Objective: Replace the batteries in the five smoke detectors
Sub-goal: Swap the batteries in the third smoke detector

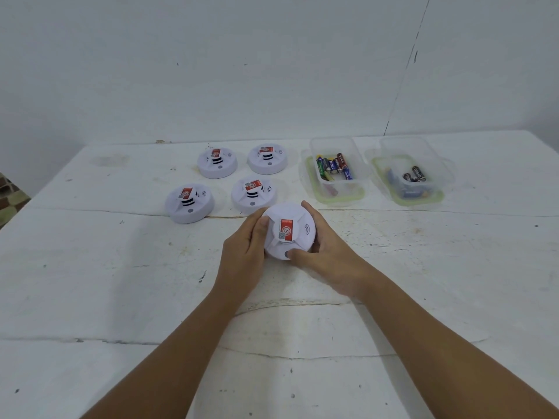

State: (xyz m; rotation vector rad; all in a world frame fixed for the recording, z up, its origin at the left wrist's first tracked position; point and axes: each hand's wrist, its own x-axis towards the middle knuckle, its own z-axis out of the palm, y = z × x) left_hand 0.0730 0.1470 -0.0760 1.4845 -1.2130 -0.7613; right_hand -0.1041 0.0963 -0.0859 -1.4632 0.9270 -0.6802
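A round white smoke detector (295, 219) with a red label on its raised centre is held between both hands at the middle of the table. My left hand (245, 252) grips its left side, thumb against the centre hub. My right hand (325, 252) wraps its right side, thumb on the front edge. Several more white detectors rest behind it: one at the left (189, 204), one just behind (253, 195), and two further back, on the left (217, 162) and on the right (267, 158).
Two clear plastic containers stand at the back right of the white table (121, 282). The left container (335, 169) holds several batteries; the right container (408, 173) holds a few dark batteries. A white wall rises behind the table.
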